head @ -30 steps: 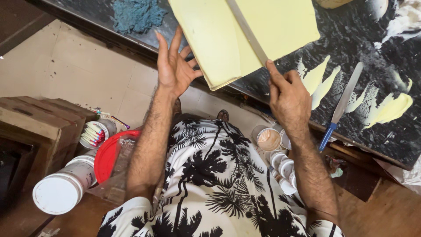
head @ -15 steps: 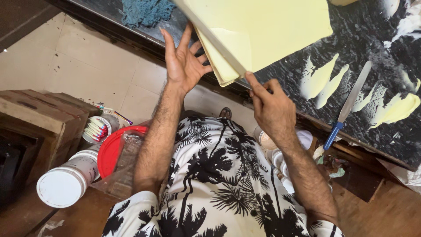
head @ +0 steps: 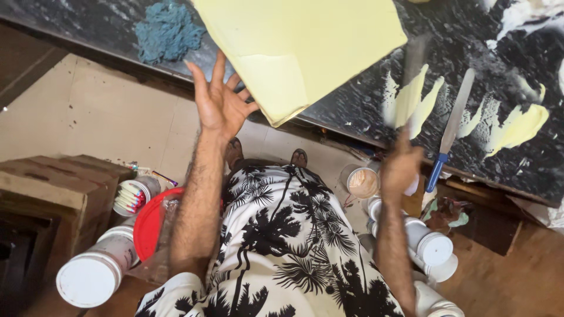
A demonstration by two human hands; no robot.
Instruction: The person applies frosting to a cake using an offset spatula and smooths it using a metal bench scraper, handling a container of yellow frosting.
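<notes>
Pulled back off the pale yellow sheet (head: 299, 53), the right hand (head: 400, 167) is now a blur below the dark worktop (head: 364, 100), seemingly gripping a long flat blade, though I cannot tell for sure. That sheet overhangs the worktop's near edge, the left hand (head: 220, 103) spread wide, fingertips at its underside. A blue-handled knife (head: 449, 132) lies beside yellow scraps (head: 520, 126), with a blue rag (head: 167, 29) far left.

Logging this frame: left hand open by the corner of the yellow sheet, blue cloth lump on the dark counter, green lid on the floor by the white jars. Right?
Not quite: in the head view the lid is red, not green. The rest holds: left hand open by the yellow sheet corner, blue cloth lump on the dark counter, white jars nearby.
</notes>
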